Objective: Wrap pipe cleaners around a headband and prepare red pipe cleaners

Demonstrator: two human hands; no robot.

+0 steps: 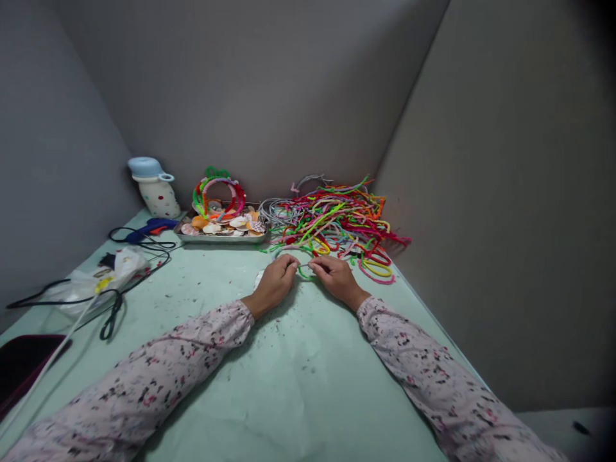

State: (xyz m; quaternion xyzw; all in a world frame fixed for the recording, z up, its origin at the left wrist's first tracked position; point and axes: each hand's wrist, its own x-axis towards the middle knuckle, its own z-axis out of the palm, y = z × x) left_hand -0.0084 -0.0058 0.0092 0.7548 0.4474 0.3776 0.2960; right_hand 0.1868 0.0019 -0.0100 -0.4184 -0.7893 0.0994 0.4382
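My left hand [278, 279] and my right hand [337, 278] face each other above the table, both pinched closed. Between the fingertips runs a thin grey wire, with a green pipe cleaner [305, 275] curving just below it. The wire seems to belong to a hoop whose far side, partly wrapped in green, arches behind my hands. My fingers hide where the wire and pipe cleaner meet. Just beyond lies a tangled heap of coloured pipe cleaners [332, 215]. Bare grey wire hoops [278, 212] rest at its left side.
A metal tray [221, 239] holds seashells [212, 228] and wrapped coloured hoops [219, 192]. Left of it stand a bottle [158, 196] with a blue cap and a blue glue gun [151, 229]. Black cable [115, 308] and a plastic bag [128, 262] lie at left. Walls enclose the table's back and right.
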